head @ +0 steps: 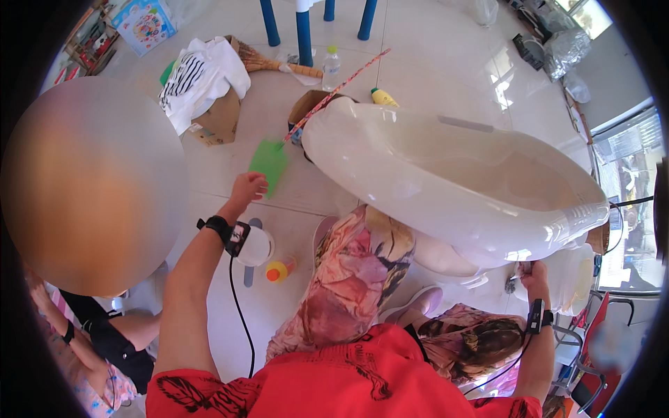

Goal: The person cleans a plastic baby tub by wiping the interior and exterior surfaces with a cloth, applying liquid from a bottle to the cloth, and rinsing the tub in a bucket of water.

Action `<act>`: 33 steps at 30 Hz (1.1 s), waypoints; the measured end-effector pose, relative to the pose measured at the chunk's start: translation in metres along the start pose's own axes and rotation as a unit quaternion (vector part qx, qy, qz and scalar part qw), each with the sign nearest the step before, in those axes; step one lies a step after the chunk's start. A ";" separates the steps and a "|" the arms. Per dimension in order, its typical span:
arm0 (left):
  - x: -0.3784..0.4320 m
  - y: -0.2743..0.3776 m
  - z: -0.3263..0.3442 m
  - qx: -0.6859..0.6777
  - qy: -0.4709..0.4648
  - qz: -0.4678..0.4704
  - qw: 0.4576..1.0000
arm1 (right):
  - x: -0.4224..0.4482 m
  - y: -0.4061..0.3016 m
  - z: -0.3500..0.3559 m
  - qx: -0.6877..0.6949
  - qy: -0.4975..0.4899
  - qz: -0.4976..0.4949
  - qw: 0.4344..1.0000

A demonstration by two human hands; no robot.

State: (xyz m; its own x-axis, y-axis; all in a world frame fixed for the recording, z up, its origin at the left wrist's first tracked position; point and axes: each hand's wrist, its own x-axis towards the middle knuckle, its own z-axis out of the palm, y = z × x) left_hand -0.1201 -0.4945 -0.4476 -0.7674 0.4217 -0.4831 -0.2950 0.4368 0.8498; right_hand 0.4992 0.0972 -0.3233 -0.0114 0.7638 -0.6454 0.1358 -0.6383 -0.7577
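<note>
My left hand [251, 189] reaches forward over the tiled floor, fingers curled, at the edge of a fly swatter's green head [272, 159]. Whether the fingers grip it is not clear. The swatter's patterned red handle [339, 89] slants up past the left end of a white plastic baby bathtub [360, 162]. Under the tub's near right rim is my right hand [535, 275], its fingers bent around something small and hard to make out. A dark bristly item [510, 285] shows beside that hand. Beneath the tub, a pale basin [444, 256] is partly covered.
A white round container [255, 245] and an orange-capped bottle [279, 270] stand near my left forearm. Beyond are a cloth-filled cardboard box [217, 117], a straw broom [277, 64], a water bottle [331, 68] and a yellow bottle [384, 97]. Another person sits at left; red chairs [596, 334] are at right.
</note>
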 end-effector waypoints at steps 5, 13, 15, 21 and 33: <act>0.003 0.031 0.061 0.079 -0.161 0.065 0.982 | -0.002 -0.006 0.003 0.008 0.029 -0.019 0.999; -0.037 0.002 -0.001 0.362 -0.253 0.080 0.894 | 0.025 -0.007 -0.015 0.013 0.025 -0.019 0.999; -0.075 -0.020 -0.025 0.405 -0.283 0.204 0.845 | 0.027 -0.008 -0.018 -0.025 0.025 -0.035 0.999; -0.171 -0.068 -0.004 0.350 -0.237 0.089 0.902 | 0.038 -0.009 -0.039 -0.122 -0.050 -0.029 0.991; -0.199 -0.092 0.076 -0.003 0.026 0.101 0.995 | -0.019 -0.010 0.022 -0.206 -0.104 -0.118 0.966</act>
State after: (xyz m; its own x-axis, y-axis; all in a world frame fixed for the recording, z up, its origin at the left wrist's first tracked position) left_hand 0.1025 -0.5585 -0.4459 -0.8396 0.4591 -0.2904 -0.1347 0.3419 0.9300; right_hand 0.4759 0.0870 -0.3058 -0.2831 0.8198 -0.4977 0.4881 -0.3236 -0.8106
